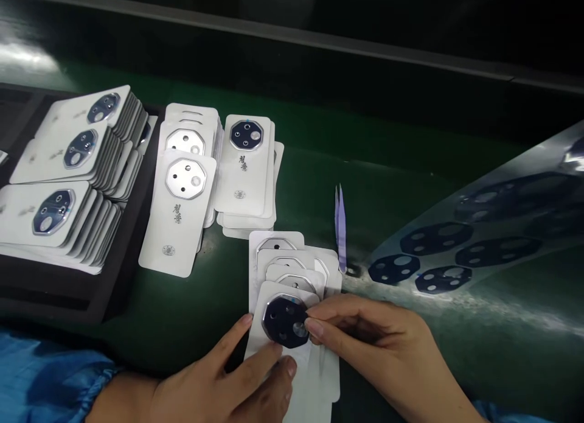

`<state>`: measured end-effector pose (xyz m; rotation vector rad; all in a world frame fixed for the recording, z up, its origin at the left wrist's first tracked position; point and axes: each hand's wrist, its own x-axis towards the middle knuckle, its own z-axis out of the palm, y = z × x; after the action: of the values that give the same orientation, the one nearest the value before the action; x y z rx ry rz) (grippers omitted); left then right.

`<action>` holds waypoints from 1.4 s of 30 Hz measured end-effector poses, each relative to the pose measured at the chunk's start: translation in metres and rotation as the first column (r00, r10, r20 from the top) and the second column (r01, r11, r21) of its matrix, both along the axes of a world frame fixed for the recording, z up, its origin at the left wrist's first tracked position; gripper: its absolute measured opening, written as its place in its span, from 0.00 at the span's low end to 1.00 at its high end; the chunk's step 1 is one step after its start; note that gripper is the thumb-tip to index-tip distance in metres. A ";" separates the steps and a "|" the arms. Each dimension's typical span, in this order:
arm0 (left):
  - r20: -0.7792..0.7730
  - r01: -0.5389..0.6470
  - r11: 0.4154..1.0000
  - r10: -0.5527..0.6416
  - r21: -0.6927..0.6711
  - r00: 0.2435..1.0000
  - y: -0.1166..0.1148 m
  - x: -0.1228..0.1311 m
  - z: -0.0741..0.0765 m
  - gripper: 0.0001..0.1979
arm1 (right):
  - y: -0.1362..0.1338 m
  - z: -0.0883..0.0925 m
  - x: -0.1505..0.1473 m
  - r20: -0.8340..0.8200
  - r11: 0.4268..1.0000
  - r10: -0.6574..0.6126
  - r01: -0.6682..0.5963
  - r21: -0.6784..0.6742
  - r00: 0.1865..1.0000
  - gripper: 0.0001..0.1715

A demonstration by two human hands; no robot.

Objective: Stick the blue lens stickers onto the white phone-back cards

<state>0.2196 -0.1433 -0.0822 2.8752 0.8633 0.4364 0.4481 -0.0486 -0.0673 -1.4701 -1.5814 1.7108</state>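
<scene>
A white card (269, 325) lies on top of a loose pile of similar cards at the front centre. Over its octagonal silver-edged part sits a dark blue octagonal piece (283, 318) with round holes. My right hand (365, 332) pinches the right edge of this dark piece between thumb and index finger. With fingers spread, my left hand (228, 374) rests on the card's left and lower part. Purple tweezers (340, 228) lie beyond the pile, to its right.
At centre left, a stack of cards (177, 228) has plain silver octagons; beside it, another stack (244, 173) shows a dark one. A black tray (91, 301) holds several card stacks at left. A clear sheet (429, 252) with dark pieces rises at right.
</scene>
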 end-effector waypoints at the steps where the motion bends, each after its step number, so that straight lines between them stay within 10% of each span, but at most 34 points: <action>1: -0.011 0.003 1.000 -0.003 0.004 1.000 -0.002 0.000 -0.003 0.13 | 0.000 -0.001 0.000 0.006 1.000 -0.001 0.001 -0.006 1.000 0.02; 42: 0.017 0.017 1.000 -0.017 0.005 1.000 0.005 0.000 0.005 0.16 | 0.005 0.007 -0.005 0.012 0.998 0.012 -0.011 -0.068 1.000 0.04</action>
<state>0.2194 -0.1382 -0.0767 2.8761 0.8361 0.4611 0.4430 -0.0435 -0.0601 -1.5091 -1.5549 1.7817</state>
